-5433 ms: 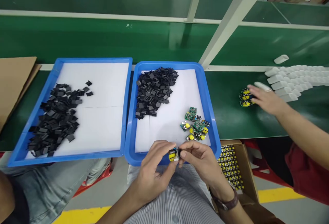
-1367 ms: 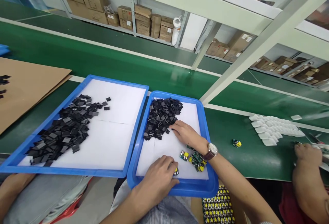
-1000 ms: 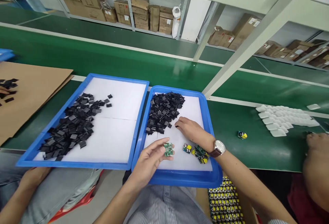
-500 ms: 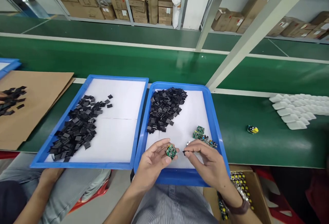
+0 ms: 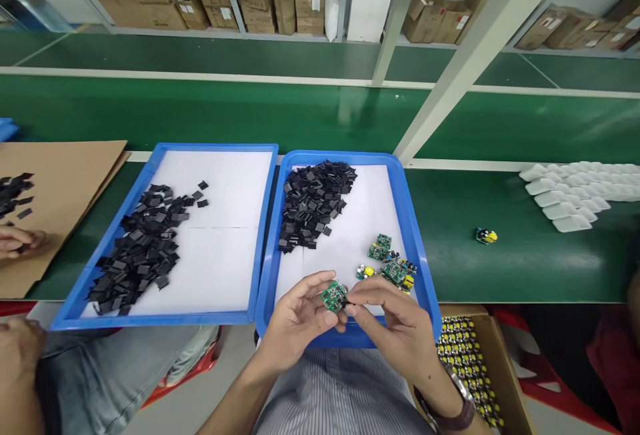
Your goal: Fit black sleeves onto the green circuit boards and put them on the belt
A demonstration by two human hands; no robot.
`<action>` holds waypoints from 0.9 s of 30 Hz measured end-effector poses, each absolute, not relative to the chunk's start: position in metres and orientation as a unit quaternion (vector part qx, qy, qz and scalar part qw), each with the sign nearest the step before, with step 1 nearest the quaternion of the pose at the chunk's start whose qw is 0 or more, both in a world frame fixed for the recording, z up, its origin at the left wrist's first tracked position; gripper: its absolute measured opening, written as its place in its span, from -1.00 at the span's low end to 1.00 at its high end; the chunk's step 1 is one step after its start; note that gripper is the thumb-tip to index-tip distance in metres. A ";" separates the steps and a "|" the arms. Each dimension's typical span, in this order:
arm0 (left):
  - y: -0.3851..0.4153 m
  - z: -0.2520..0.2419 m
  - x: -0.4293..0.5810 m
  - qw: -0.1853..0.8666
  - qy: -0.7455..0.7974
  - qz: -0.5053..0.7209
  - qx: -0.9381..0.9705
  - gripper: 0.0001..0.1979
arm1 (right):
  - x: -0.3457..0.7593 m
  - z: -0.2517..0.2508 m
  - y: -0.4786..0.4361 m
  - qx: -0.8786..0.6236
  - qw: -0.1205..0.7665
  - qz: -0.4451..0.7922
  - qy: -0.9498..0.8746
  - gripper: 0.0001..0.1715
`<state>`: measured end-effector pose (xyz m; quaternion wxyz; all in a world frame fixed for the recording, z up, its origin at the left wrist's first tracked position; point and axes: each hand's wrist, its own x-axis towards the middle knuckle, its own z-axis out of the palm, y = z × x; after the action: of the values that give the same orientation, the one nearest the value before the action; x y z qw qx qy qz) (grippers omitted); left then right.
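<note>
My left hand [image 5: 303, 312] is closed around the edges of a small green circuit board [image 5: 334, 296], held over the near part of the right blue tray [image 5: 417, 222]. At the board's right edge, my right hand [image 5: 393, 312] pinches a small black piece, mostly hidden by the fingertips. Just beyond my right hand several more circuit boards [image 5: 395, 271] lie on the white sheet, some with yellow parts. A heap of flat black pieces [image 5: 316, 202] covers the tray's far left.
Left of it stands a second blue tray [image 5: 210, 320] with black pieces [image 5: 145, 242]. A co-worker's hand [image 5: 20, 243] rests over cardboard [image 5: 65, 215]. One board [image 5: 486, 235] and white plastic pieces [image 5: 570, 198] lie at right. Below, a carton [image 5: 510, 382] holds rows of boards.
My right hand has moved left with the black piece, up to the circuit board's edge. The board has turned slightly in my left hand. The view has shifted a little.
</note>
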<state>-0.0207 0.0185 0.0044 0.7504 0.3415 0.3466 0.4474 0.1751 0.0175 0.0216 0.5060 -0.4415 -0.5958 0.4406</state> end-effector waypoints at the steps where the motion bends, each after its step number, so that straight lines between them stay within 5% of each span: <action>1: 0.018 0.005 -0.020 0.745 0.352 0.451 0.342 -0.58 | 0.174 0.023 0.017 -0.442 0.507 0.438 -0.596 -0.71; 15: 0.015 0.006 -0.019 0.651 0.385 0.461 0.464 -0.61 | 0.170 0.016 0.011 -0.500 0.466 0.453 -0.572 -0.94; 27: 0.008 0.009 -0.024 0.557 0.406 0.461 0.560 -0.59 | 0.161 0.018 0.003 -0.477 0.491 0.425 -0.592 -0.83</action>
<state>-0.0244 0.0083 0.0088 0.5566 0.5597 0.4059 0.4607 0.1611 0.0028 0.0177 0.4909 -0.4774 -0.5921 0.4250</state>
